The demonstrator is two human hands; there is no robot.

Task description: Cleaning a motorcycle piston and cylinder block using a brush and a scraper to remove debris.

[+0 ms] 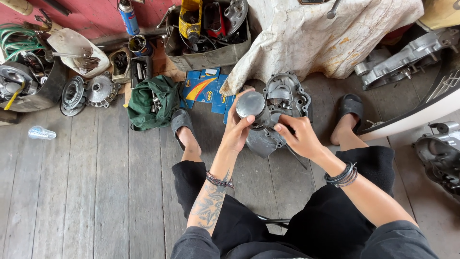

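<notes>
I see a grey metal piston (251, 106), round crown facing up, held above the engine casing (282, 103) on the plank floor.

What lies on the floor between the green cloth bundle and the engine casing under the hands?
In the head view, a blue and yellow flat package lies between the green cloth and the engine casing; the person's sandalled foot sits just nearer.

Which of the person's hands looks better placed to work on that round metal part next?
Probably the right hand: its fingers pinch at the underside of the piston, seemingly with a thin tool. The left hand is already wrapped around the piston, steadying it.
</notes>
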